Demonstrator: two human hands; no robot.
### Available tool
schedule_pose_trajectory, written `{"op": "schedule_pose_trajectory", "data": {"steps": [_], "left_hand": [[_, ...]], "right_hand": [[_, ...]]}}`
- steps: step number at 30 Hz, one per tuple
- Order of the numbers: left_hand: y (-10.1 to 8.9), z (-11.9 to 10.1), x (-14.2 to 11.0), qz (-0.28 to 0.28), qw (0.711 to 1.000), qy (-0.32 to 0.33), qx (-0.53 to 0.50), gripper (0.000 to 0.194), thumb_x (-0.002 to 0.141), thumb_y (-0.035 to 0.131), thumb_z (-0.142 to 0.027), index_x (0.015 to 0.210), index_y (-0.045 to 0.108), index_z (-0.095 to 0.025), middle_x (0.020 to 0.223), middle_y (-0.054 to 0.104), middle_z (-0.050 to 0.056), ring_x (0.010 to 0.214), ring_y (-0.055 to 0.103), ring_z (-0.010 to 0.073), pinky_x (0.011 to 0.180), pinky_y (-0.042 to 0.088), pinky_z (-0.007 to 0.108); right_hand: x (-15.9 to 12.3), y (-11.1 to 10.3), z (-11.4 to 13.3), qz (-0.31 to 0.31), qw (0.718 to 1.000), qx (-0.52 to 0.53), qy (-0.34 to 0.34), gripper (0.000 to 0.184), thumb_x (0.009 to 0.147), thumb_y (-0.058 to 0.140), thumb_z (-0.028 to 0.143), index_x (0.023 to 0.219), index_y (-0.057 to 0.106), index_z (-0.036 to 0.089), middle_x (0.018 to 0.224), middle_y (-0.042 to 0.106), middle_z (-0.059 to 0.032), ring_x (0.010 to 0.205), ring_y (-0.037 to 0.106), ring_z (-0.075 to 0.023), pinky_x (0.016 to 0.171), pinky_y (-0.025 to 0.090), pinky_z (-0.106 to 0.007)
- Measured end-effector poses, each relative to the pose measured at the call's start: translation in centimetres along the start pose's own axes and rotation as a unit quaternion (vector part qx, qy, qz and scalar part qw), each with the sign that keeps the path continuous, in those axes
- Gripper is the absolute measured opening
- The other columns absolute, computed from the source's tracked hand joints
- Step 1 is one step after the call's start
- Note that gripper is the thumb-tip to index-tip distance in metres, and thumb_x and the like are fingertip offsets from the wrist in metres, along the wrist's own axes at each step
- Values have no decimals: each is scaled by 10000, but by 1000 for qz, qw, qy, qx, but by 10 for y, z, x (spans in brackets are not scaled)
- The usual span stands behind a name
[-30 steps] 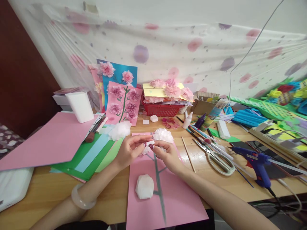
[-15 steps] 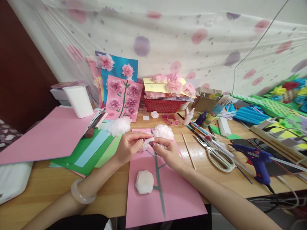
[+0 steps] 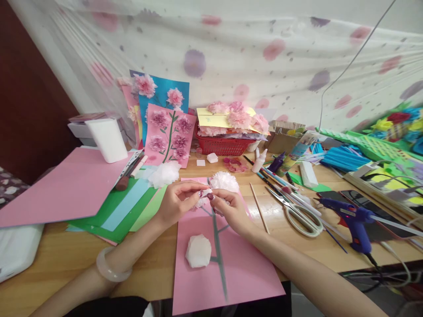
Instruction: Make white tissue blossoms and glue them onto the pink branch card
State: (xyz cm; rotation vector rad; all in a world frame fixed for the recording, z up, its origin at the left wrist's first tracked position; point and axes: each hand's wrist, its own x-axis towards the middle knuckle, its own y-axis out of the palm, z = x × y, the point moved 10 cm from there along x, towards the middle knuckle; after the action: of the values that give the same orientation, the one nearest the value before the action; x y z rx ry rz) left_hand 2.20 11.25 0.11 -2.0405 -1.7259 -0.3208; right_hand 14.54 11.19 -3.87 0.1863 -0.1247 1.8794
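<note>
Between the fingertips of my left hand (image 3: pixel 176 202) and my right hand (image 3: pixel 229 206) is a small white piece of tissue paper (image 3: pixel 206 193), pinched from both sides. Both hands hover over the upper part of a pink sheet (image 3: pixel 251 273) with a painted grey-green stem (image 3: pixel 218 246). Just beyond my fingers a fluffy white paper flower (image 3: pixel 224 181) sits near the sheet's top; more white ruffles behind my fingers are partly hidden. A flat round stack of white tissue (image 3: pixel 198 251) lies lower on the sheet, left of the stem.
Right of the sheet lie a wooden stick (image 3: pixel 259 207), scissors (image 3: pixel 297 213) and a blue glue gun (image 3: pixel 353 220) with its cord. Crumpled white tissue (image 3: pixel 164 174) rests on coloured paper at left. Behind stand a red basket (image 3: pixel 223 146) and a pink flower card (image 3: pixel 168 136).
My hands stay in nearly the same place. The fingertips have drawn closer together around the white tissue, and less of it shows.
</note>
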Motion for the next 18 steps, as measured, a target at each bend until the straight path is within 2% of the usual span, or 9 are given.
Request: {"op": "schedule_pose_trajectory", "data": {"steps": [3,6,11,18], "left_hand": [[1,-1,-1,4,1000,7,5,229,761,579,-130,881,770,-171,900,769,58,872,702,191,740,564,258],[1,-3,-1,1,1000,17,11,234,765,578,-127,888,771,-176,913,772,58,884,704,194,753,568,264],[2,-8,0,3,999,37,18,235,761,578,-114,881,770,-176,908,772,56,886,704,186,771,570,260],[3,-15,-1,6,997,67,40,222,778,581,-124,888,769,-162,907,771,65,868,711,178,776,570,253]], "right_hand": [[0,-1,-6,-5,1000,15,19,372,851,572,472,670,616,150,540,431,33,486,327,-84,480,254,-247],[1,-2,-7,-10,1000,14,18,396,852,563,460,596,554,158,538,436,26,487,332,-85,477,255,-248],[1,-4,-7,-14,1000,14,12,286,829,581,407,697,618,156,570,443,30,496,326,-85,474,255,-242],[1,-3,-4,-5,1000,3,9,259,827,602,394,813,692,151,589,433,30,520,323,-89,484,244,-241]]}}
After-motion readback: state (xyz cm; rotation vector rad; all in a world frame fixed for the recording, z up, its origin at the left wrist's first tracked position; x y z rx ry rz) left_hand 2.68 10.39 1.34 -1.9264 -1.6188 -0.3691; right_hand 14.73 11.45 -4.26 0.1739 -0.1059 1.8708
